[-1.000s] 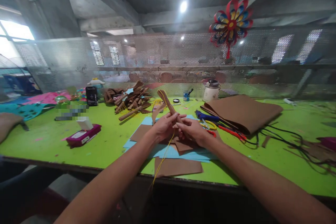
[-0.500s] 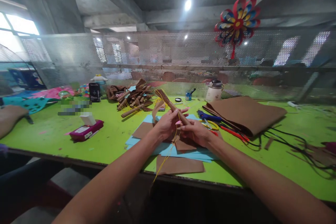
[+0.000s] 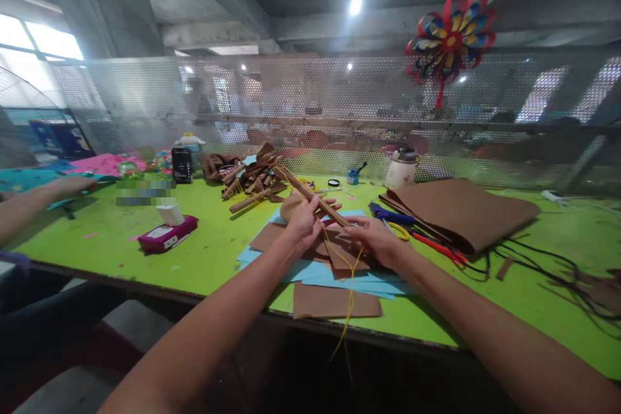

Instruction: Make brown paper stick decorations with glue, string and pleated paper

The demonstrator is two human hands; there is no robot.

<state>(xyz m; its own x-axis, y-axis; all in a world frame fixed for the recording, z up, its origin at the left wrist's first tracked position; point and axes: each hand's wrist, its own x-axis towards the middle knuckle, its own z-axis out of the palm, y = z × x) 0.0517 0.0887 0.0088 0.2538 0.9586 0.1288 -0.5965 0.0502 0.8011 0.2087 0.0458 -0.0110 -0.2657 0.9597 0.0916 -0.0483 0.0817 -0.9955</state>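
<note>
A thin brown paper roll [image 3: 301,189] slants between my hands above the table. My left hand [image 3: 306,225] is closed around its middle, some fingers showing beyond it. My right hand [image 3: 372,238] pinches the near end. Yellow string [image 3: 350,301] hangs from the hands in a loop, its loose ends dropping past the table edge. Below the hands lie brown paper pieces [image 3: 339,304] and light blue sheets [image 3: 272,265]. Just right of my right hand are yellow-handled scissors [image 3: 400,230] and a blue-handled tool [image 3: 392,214].
Behind lies a heap of brown rolls [image 3: 257,174]. Folded brown paper [image 3: 466,210] and black cables [image 3: 543,259] are on the right. A purple box [image 3: 167,235], a phone [image 3: 182,165], a jar [image 3: 352,176] and a bottle [image 3: 402,168] stand around. Another person's arm [image 3: 43,204] reaches in at left.
The roll lies flatter now, and my right hand has shifted to its near end. The hanging string has swung right. At left, the other person's arm has reached farther in.
</note>
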